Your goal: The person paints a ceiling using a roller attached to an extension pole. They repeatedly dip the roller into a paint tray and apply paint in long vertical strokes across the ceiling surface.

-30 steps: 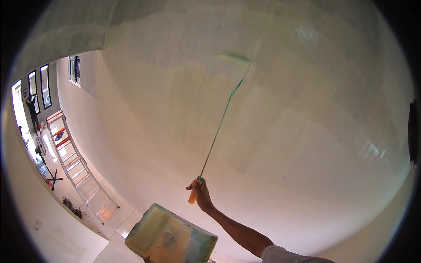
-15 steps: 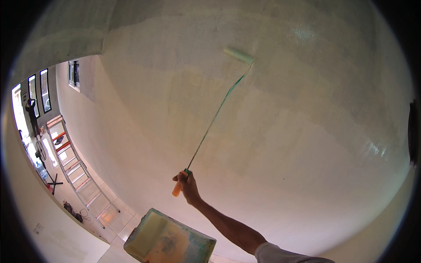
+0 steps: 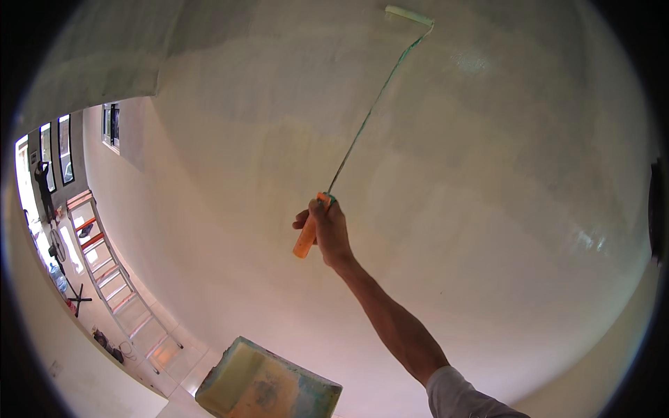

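My right hand (image 3: 327,226), on an arm raised from the lower right, is wrapped round the orange handle of a paint roller (image 3: 305,237). From the handle a long thin rod, smeared green, runs up to a pale roller head (image 3: 410,15) high on the wall (image 3: 418,209). Damp, darker patches and a few shiny spots mark that wall. Below, at the bottom edge, a rectangular paint tray (image 3: 268,390) shows, stained green and peach inside. My left hand is out of view; what supports the tray is hidden.
On the left, a ladder (image 3: 117,279) with orange parts stands over the tiled floor. Beyond it are a standing fan (image 3: 58,247), a blue water bottle (image 3: 57,279) and another person (image 3: 44,188) near narrow windows. A dark object (image 3: 656,209) edges the right side.
My right hand has moved up and slightly right, carrying the roller higher up the wall. The tray has barely shifted in view.
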{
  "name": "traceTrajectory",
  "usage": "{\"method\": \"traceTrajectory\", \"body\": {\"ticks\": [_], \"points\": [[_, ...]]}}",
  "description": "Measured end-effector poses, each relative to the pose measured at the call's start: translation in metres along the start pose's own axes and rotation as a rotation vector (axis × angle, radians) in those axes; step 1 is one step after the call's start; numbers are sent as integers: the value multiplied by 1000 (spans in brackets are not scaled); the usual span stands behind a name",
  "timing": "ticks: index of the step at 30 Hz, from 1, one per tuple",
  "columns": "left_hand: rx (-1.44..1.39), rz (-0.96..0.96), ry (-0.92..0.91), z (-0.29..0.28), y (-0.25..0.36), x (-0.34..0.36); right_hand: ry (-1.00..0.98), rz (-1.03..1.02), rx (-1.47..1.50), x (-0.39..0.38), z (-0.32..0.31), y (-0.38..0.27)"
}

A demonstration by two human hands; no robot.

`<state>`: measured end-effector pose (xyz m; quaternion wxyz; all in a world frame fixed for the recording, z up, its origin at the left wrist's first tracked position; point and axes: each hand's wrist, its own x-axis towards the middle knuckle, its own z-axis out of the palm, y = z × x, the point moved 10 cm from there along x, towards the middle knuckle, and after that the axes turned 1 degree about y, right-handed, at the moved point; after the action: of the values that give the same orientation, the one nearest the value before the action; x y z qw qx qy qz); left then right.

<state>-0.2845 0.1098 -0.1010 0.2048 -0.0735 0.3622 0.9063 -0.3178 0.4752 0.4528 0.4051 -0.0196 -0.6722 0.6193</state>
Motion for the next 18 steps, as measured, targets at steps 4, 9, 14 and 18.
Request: {"method": "traceTrajectory", "body": {"ticks": [4,9,14,18], "points": [[-13,-2,-23,7,3,1,14,-36,-49,6,1,-64],[-15,-16,-50,16,3,1,60,-93,-162,29,-11,-125],[-5,-17,-63,19,10,0,71,-159,-205,59,-22,-181],[1,-12,-75,18,14,-3,107,-198,-226,78,-33,-222]]}}
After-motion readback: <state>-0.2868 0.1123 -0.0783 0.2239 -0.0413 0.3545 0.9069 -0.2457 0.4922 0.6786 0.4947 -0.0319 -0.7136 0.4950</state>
